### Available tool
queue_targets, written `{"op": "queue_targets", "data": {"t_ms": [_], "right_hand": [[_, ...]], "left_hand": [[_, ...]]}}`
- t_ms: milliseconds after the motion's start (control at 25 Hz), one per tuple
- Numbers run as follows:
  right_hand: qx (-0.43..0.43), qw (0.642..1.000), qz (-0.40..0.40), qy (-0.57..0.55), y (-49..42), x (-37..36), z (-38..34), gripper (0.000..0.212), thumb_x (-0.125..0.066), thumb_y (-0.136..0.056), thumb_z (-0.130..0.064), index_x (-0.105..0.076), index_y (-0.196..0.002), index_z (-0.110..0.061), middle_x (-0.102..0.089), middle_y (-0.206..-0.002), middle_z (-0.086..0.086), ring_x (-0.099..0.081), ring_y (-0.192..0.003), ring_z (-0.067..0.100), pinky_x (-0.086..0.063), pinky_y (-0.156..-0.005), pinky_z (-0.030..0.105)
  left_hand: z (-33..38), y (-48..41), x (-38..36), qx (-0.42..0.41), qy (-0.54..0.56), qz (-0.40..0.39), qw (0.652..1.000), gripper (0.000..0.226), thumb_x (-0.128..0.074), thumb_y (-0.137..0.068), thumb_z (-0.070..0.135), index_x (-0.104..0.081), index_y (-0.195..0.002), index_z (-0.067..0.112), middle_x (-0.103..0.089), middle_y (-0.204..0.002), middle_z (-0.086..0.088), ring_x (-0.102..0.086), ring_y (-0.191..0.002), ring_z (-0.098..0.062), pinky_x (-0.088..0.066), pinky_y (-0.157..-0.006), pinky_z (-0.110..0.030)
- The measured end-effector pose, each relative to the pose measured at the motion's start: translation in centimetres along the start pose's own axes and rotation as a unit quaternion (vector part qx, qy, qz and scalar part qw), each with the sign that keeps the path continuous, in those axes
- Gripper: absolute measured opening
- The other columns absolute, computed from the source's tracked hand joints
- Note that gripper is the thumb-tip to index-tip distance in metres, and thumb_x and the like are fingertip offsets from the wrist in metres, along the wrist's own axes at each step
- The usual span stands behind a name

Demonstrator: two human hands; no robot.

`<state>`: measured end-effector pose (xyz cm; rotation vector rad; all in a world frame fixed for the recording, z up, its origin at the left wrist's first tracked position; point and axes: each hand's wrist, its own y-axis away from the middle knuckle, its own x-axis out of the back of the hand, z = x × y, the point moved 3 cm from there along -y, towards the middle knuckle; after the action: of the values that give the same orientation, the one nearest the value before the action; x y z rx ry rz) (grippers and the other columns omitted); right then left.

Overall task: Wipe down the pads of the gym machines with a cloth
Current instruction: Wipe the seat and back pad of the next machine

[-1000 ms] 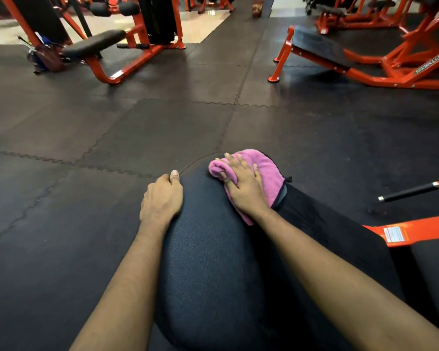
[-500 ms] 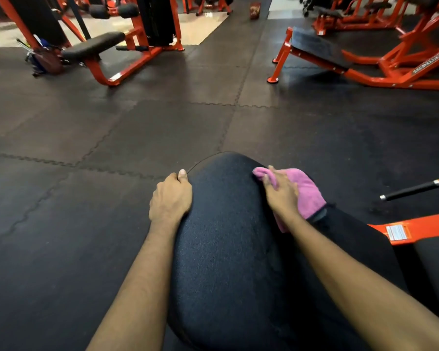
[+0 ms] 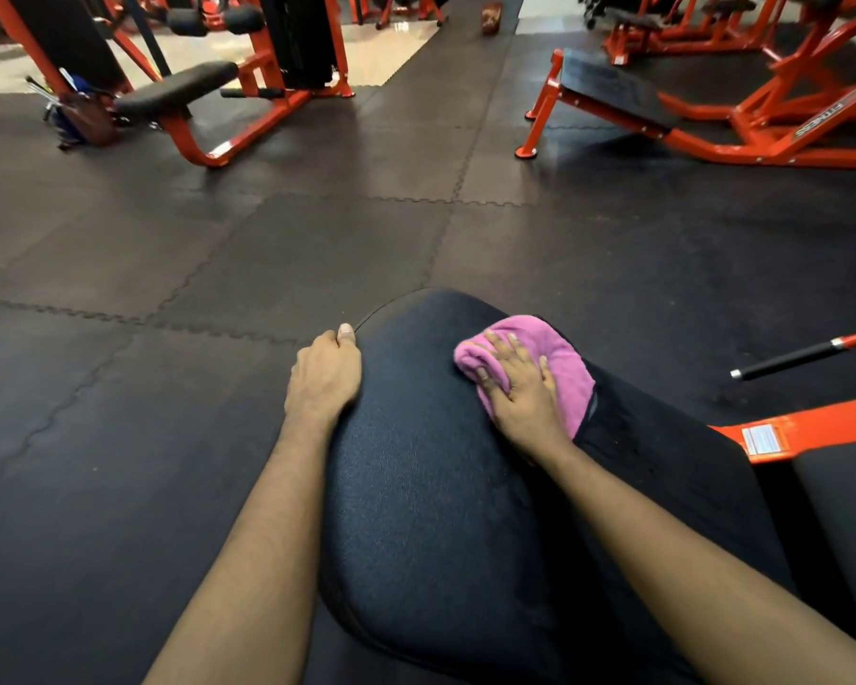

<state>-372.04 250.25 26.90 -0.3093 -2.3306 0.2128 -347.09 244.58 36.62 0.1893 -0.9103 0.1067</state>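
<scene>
Right hand (image 3: 520, 388): fingers straight and spread, palm down, pressing flat on the pink terry cloth (image 3: 562, 355). The cloth lies bunched on the upper right part of the black textured vinyl pad (image 3: 416, 487), next to the pad's far right edge.

Left hand (image 3: 324, 375): curled over the pad's left edge, gripping it, with the thumb on top at the rim.

An orange steel frame with a white label (image 3: 821, 427) sits right of the pad, and a black-gripped bar (image 3: 786, 362) lies beyond it. The floor is black interlocking rubber tiles (image 3: 218, 264). An orange-framed bench with a black seat (image 3: 179, 89) stands far left. An orange machine with an inclined black plate (image 3: 614, 86) stands far right.
</scene>
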Motion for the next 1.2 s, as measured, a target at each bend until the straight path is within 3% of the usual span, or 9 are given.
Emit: {"op": "queue_targets", "data": {"t_ms": [160,280,360,520,680,1000,1120,1200], "right_hand": [[-0.117,0.992,0.024,0.028,1.6,2.4,5.6,0.052,-0.04,-0.105,-0.053,-0.039,-0.154,-0.034,-0.033,-0.163,-0.011,-0.019,-0.153,0.009,-0.009,-0.125,0.048],[-0.165,0.985,0.054,0.012,1.4,2.7,4.6,0.052,-0.034,-0.103,-0.057,-0.052,-0.146,-0.033,-0.045,-0.157,-0.007,-0.028,-0.151,0.013,-0.015,-0.124,0.052],[-0.125,0.991,0.054,-0.01,1.5,1.1,-0.4,0.057,-0.033,-0.097,-0.06,-0.058,-0.14,-0.034,-0.049,-0.154,-0.01,-0.029,-0.15,0.013,-0.015,-0.124,0.051],[0.029,1.0,-0.006,0.001,5.2,-2.6,-10.7,0.044,-0.036,-0.103,-0.056,-0.05,-0.144,-0.045,-0.034,-0.16,-0.02,-0.013,-0.154,0.007,0.001,-0.125,0.039],[0.068,0.997,-0.004,0.036,6.5,-1.7,-9.0,0.043,-0.029,-0.105,-0.058,-0.04,-0.146,-0.052,-0.027,-0.162,-0.025,-0.012,-0.155,0.005,-0.002,-0.125,0.039],[-0.087,0.995,0.044,0.022,7.1,1.6,2.5,0.049,-0.036,-0.1,-0.055,-0.048,-0.146,-0.043,-0.039,-0.159,-0.017,-0.027,-0.15,0.006,-0.012,-0.125,0.05],[-0.169,0.983,0.065,0.016,6.8,2.2,1.4,0.039,-0.041,-0.104,-0.046,-0.056,-0.14,-0.039,-0.05,-0.152,-0.009,-0.034,-0.148,0.015,-0.017,-0.123,0.051],[-0.144,0.987,0.075,-0.006,7.5,1.2,-3.3,0.039,-0.044,-0.103,-0.047,-0.061,-0.136,-0.035,-0.057,-0.146,-0.007,-0.04,-0.145,0.019,-0.021,-0.121,0.05]], "left_hand": [[0.0,-0.2,-0.2,-0.008,0.001,0.0,1.0,0.055,-0.023,-0.104,0.046,-0.058,-0.129,0.011,-0.055,-0.135,-0.023,-0.05,-0.124,-0.042,-0.039,-0.103,-0.047],[0.1,-0.4,-0.3,-0.014,-0.003,0.001,1.0,0.053,-0.023,-0.104,0.046,-0.058,-0.127,0.013,-0.056,-0.134,-0.022,-0.051,-0.123,-0.041,-0.04,-0.103,-0.047],[0.1,-0.5,-0.3,-0.015,-0.002,-0.008,1.0,0.053,-0.023,-0.104,0.045,-0.057,-0.128,0.013,-0.055,-0.136,-0.021,-0.05,-0.125,-0.04,-0.038,-0.104,-0.047],[-0.4,-1.0,-0.3,-0.038,0.011,-0.043,0.998,0.051,-0.021,-0.106,0.043,-0.055,-0.125,0.01,-0.052,-0.14,-0.021,-0.045,-0.131,-0.039,-0.034,-0.105,-0.044],[-0.6,-1.1,-0.3,-0.045,0.011,-0.049,0.998,0.052,-0.021,-0.107,0.045,-0.055,-0.125,0.01,-0.052,-0.141,-0.02,-0.044,-0.131,-0.039,-0.033,-0.106,-0.044],[0.0,0.5,0.3,-0.053,0.003,-0.056,0.997,0.053,-0.021,-0.107,0.045,-0.051,-0.133,0.011,-0.048,-0.146,-0.019,-0.042,-0.134,-0.038,-0.032,-0.107,-0.043],[0.1,0.6,0.5,-0.057,0.006,-0.067,0.996,0.05,-0.021,-0.105,0.048,-0.052,-0.127,0.014,-0.05,-0.142,-0.019,-0.044,-0.131,-0.038,-0.033,-0.103,-0.044],[-0.1,0.6,0.5,-0.058,0.005,-0.079,0.995,0.046,-0.022,-0.104,0.051,-0.052,-0.114,0.017,-0.053,-0.136,-0.019,-0.047,-0.126,-0.038,-0.036,-0.103,-0.046]]}}
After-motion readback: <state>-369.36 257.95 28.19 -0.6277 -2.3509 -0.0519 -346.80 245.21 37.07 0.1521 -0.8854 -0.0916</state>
